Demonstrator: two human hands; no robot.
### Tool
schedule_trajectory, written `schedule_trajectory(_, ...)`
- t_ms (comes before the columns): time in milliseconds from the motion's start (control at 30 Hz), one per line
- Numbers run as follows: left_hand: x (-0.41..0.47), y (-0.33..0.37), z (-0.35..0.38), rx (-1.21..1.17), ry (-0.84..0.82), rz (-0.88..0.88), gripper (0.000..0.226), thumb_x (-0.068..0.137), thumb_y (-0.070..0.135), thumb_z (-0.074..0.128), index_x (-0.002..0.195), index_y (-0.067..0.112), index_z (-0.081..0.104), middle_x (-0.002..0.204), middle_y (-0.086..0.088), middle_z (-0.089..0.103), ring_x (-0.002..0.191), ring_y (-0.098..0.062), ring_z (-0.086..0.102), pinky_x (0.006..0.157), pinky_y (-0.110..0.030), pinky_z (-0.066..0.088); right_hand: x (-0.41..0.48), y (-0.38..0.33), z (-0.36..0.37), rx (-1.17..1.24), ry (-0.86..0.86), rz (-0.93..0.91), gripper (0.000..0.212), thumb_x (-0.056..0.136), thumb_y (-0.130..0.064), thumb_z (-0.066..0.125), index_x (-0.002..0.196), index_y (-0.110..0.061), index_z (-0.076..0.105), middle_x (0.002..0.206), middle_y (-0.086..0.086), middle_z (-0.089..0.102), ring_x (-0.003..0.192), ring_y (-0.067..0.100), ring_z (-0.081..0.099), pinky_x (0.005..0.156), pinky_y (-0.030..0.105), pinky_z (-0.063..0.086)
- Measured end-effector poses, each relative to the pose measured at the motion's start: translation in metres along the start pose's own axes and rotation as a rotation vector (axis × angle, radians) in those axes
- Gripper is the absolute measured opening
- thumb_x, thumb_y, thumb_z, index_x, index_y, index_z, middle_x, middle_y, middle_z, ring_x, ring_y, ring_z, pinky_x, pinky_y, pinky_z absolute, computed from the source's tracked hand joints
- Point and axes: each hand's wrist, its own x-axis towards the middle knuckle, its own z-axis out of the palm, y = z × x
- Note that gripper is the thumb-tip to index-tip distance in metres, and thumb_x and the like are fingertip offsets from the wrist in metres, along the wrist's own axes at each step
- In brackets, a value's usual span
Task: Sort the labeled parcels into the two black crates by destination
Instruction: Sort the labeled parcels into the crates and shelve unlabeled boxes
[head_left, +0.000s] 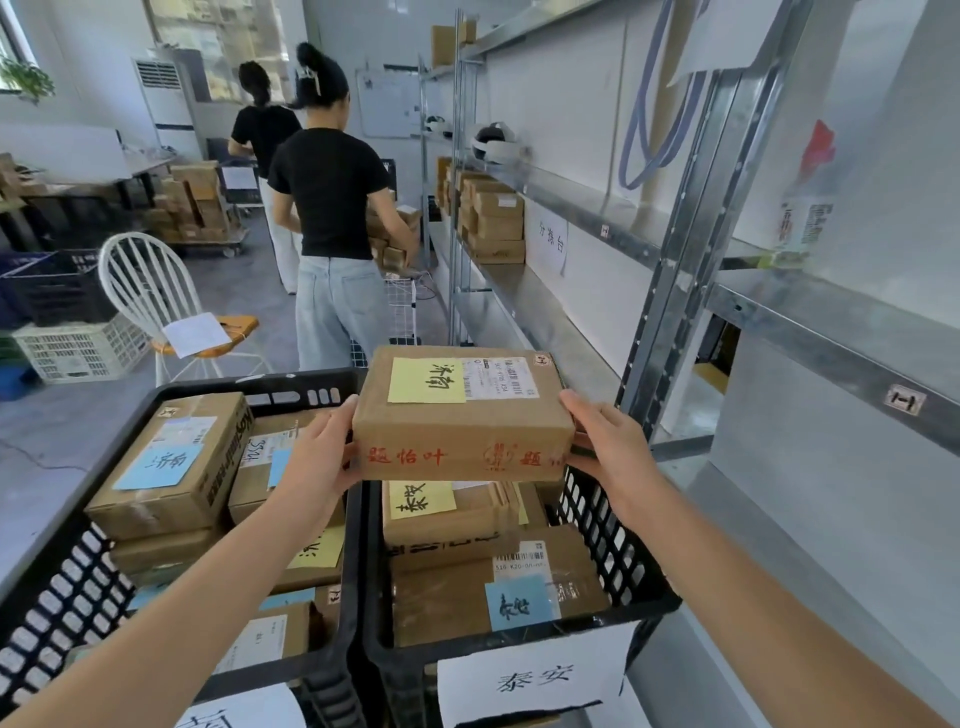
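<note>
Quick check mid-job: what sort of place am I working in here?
Probably a parcel sorting room: metal shelves stacked with boxes, a left crate and right crate full of labeled parcels, and a destination sign on the right crate.

The person's left hand (319, 460) and right hand (610, 449) were bare, as were the left forearm (171, 623) and right forearm (753, 597) toward the frame's lower corners.

Two black perforated crates stand side by side, walls touching; the left crate (62, 592) holds stacked cardboard parcels, the top parcel (156, 499) bearing a blue note; the right crate (610, 535) (a white paper label (535, 675) hangs on its near wall) holds a yellow-noted parcel (467, 519) and a blue-noted parcel (452, 603); their support is hidden.
</note>
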Motion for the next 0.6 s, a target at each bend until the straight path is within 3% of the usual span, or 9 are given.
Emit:
schedule_trajectory(133,0.000,-0.001,0.014,-0.030,-0.087,-0.015,0.050,0.088,0.058,0.054,0.124,0.024,0.059,0.116,-0.004,0.068,0.106,-0.023,0.066,0.090,-0.047,0.056,-0.004,0.006,-0.011,-0.009,0.005,-0.045,0.034,0.091,-0.034,0.065,0.107,-0.004,0.061,0.110,0.010,0.070,0.101,0.020,0.068,0.085,0.035,0.059)
schedule_trajectory(267,0.000,-0.007,0.022,0.010,-0.111,-0.031,0.042,0.090,0.045,0.062,0.118,0.014,0.057,0.119,-0.012,0.066,0.107,-0.028,0.065,0.081,-0.041,0.058,-0.008,0.012,-0.023,0.006,0.012,-0.053,0.029,0.094,-0.030,0.062,0.112,-0.008,0.060,0.111,0.009,0.068,0.104,0.020,0.066,0.089,0.036,0.056)
schedule_trajectory(367,0.000,-0.008,0.027,0.013,-0.159,-0.050,0.043,0.090,0.039,0.065,0.117,0.007,0.054,0.117,-0.016,0.066,0.105,-0.032,0.067,0.079,-0.041,0.058,-0.011,0.008,-0.029,0.019,0.026,-0.071,0.027,0.095,-0.029,0.060,0.113,-0.008,0.059,0.112,0.008,0.065,0.098,0.016,0.064,0.080,0.028,0.054)
schedule_trajectory(467,0.000,-0.002,0.024,0.031,-0.207,-0.029,0.050,0.088,0.038,0.067,0.124,0.005,0.053,0.116,-0.015,0.068,0.102,-0.031,0.069,0.078,-0.041,0.060,-0.014,0.002,-0.031,0.037,0.001,-0.062,0.031,0.095,-0.031,0.060,0.114,-0.007,0.057,0.109,0.007,0.065,0.092,0.011,0.064,0.072,0.023,0.052)
schedule_trajectory(600,-0.008,0.006,0.006,0.081,-0.214,0.002,0.044,0.090,0.037,0.064,0.124,0.011,0.057,0.116,-0.013,0.068,0.101,-0.028,0.069,0.082,-0.043,0.059,-0.014,-0.003,-0.018,-0.018,-0.075,0.006,0.048,0.088,-0.045,0.066,0.119,-0.010,0.053,0.112,0.004,0.066,0.099,0.016,0.066,0.079,0.031,0.056)
